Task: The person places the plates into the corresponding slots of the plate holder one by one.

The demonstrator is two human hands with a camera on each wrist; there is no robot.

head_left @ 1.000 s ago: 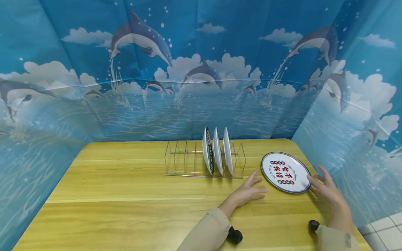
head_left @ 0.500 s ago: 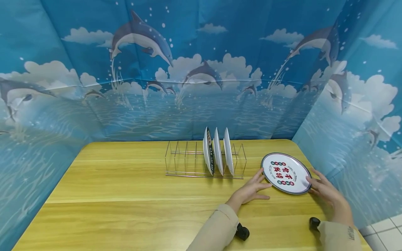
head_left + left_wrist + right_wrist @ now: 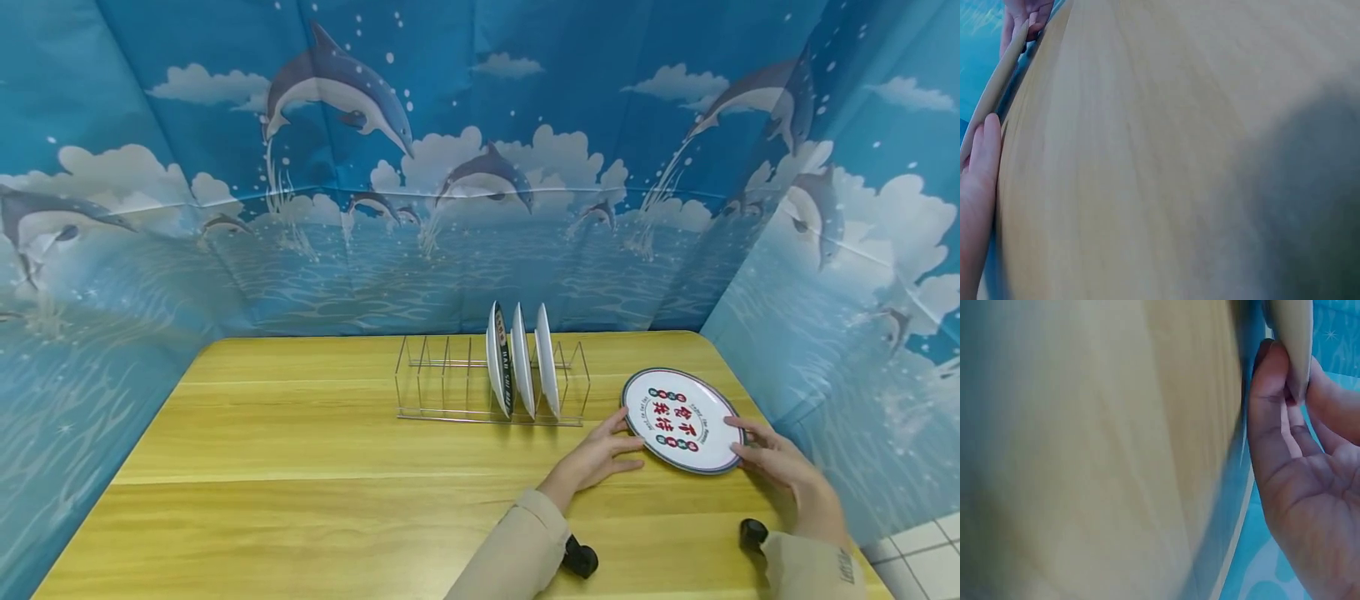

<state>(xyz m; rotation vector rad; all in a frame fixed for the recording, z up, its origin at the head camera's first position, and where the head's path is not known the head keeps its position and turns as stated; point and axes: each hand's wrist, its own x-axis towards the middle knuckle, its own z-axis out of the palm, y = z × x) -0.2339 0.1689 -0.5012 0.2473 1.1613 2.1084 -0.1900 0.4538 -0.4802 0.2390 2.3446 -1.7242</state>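
Observation:
A white plate (image 3: 678, 421) with a dark rim and red and green lettering is at the right of the table, its far side tilted slightly. My right hand (image 3: 780, 458) pinches its right rim; in the right wrist view the plate's edge (image 3: 1294, 350) sits between thumb and fingers of that hand (image 3: 1310, 469). My left hand (image 3: 596, 454) touches the plate's left rim with extended fingers. In the left wrist view, the left hand (image 3: 979, 187) lies along the plate's edge (image 3: 997, 81), partly cut off by the frame.
A wire dish rack (image 3: 442, 392) stands near the back of the wooden table (image 3: 262, 467). It holds three upright plates: one with a dark lettered face (image 3: 498, 362), then two white ones (image 3: 522, 362). A dolphin-print curtain (image 3: 450, 250) encloses the back and sides.
My right hand has taken hold of the plate's rim and my left fingers have come to its left edge. The plate has shifted slightly toward me and lifted at the near side.

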